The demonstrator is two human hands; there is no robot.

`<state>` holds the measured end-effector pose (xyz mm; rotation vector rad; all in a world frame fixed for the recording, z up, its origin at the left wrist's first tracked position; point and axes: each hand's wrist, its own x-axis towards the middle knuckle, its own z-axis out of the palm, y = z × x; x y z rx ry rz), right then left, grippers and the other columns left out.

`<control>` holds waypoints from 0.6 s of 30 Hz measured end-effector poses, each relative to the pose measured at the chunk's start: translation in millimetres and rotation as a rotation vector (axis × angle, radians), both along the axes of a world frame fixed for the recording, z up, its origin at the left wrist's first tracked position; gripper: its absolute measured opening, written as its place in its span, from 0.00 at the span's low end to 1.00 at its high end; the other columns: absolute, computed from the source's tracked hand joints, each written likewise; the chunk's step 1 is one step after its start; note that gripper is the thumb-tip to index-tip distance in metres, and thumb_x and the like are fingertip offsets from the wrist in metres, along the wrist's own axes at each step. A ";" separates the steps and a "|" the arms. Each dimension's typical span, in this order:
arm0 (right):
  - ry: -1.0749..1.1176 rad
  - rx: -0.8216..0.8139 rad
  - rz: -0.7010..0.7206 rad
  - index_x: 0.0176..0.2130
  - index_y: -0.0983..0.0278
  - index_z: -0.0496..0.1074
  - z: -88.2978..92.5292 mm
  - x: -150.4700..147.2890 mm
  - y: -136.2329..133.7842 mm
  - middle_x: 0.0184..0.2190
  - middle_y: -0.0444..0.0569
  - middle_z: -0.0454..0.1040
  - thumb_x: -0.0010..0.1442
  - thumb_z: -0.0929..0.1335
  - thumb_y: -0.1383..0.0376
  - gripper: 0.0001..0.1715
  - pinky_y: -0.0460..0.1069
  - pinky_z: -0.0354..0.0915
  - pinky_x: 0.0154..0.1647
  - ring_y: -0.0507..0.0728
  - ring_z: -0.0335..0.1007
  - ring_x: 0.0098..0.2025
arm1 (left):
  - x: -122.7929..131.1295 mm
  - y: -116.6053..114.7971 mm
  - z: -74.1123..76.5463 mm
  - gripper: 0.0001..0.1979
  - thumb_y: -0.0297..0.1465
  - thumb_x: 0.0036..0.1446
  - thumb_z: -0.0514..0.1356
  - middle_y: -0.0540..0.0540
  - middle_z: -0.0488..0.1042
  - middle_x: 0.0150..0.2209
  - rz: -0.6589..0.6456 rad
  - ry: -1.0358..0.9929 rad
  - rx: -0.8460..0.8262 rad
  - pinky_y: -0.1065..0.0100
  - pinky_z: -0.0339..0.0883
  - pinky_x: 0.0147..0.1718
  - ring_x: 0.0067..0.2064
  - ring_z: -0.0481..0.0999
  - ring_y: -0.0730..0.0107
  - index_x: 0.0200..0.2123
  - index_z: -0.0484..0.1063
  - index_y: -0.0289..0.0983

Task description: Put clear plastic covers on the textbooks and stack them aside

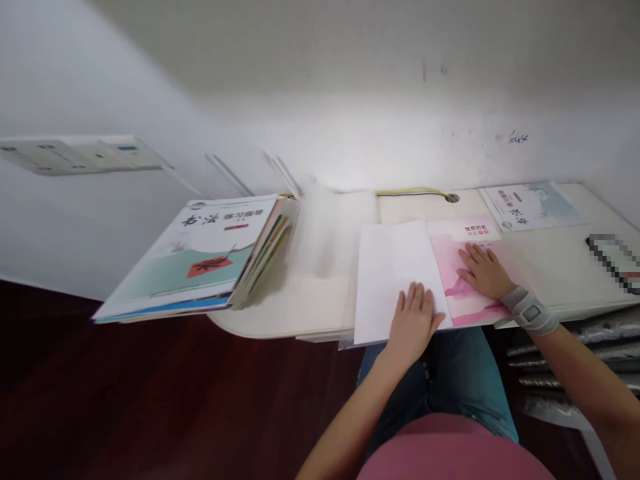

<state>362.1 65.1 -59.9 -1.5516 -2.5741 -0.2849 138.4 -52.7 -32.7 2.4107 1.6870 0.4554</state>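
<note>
A pink-covered book (457, 293) lies open-faced near the table's front edge, with a white sheet or inner cover (385, 267) spread flat to its left. My left hand (414, 317) rests palm down on the white part, fingers stretched out. On the pink cover lies my right hand (483, 270), flat with its fingers apart and a grey band round the wrist. Clear plastic film (347, 340) shows along the white part's lower left edge. Whether the white part is joined to the book, I cannot tell.
A stack of books (200, 260) overhangs the left end of the white table (280, 313). Another booklet (533, 205) lies at the back right, near a pixelated phone-like object (617, 261). A yellow cable (410, 191) runs along the wall to a hole.
</note>
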 end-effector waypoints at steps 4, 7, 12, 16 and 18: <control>-0.007 -0.010 0.003 0.62 0.69 0.59 -0.5 -3.1 2.5 0.65 0.62 0.54 0.66 0.53 0.53 0.33 0.65 0.50 0.61 0.67 0.49 0.66 | -27.2 -37.6 -4.6 0.22 0.43 0.64 0.46 0.41 0.77 0.48 -0.229 -0.548 -0.406 0.59 0.67 0.51 0.50 0.75 0.64 0.47 0.74 0.38; -0.003 -0.017 0.014 0.62 0.68 0.59 -0.9 -6.7 5.5 0.65 0.63 0.54 0.66 0.53 0.53 0.33 0.66 0.50 0.61 0.67 0.49 0.66 | -45.0 -56.5 -31.7 0.28 0.52 0.59 0.48 0.39 0.79 0.40 -0.027 -0.985 -0.721 0.60 0.73 0.40 0.39 0.80 0.62 0.41 0.76 0.35; 0.003 -0.070 0.068 0.63 0.67 0.57 1.6 -12.4 7.4 0.65 0.62 0.52 0.66 0.53 0.52 0.34 0.66 0.49 0.61 0.67 0.47 0.66 | -66.9 -56.3 -57.6 0.30 0.56 0.52 0.54 0.39 0.79 0.32 0.607 -1.361 -0.395 0.55 0.74 0.40 0.36 0.79 0.57 0.34 0.76 0.32; 0.033 -0.133 0.099 0.64 0.67 0.56 5.3 -17.2 9.2 0.66 0.61 0.51 0.66 0.54 0.51 0.34 0.66 0.48 0.62 0.67 0.45 0.67 | -58.0 -44.4 -23.2 0.28 0.49 0.52 0.59 0.39 0.78 0.44 0.696 -1.196 -0.120 0.56 0.70 0.50 0.48 0.77 0.56 0.47 0.74 0.33; 0.061 -0.169 0.147 0.63 0.65 0.57 8.2 -17.6 11.6 0.66 0.60 0.51 0.66 0.55 0.51 0.33 0.65 0.48 0.62 0.66 0.45 0.67 | -43.1 -29.5 2.5 0.30 0.50 0.55 0.56 0.38 0.76 0.49 0.499 -0.993 -0.119 0.56 0.68 0.52 0.51 0.75 0.57 0.51 0.72 0.34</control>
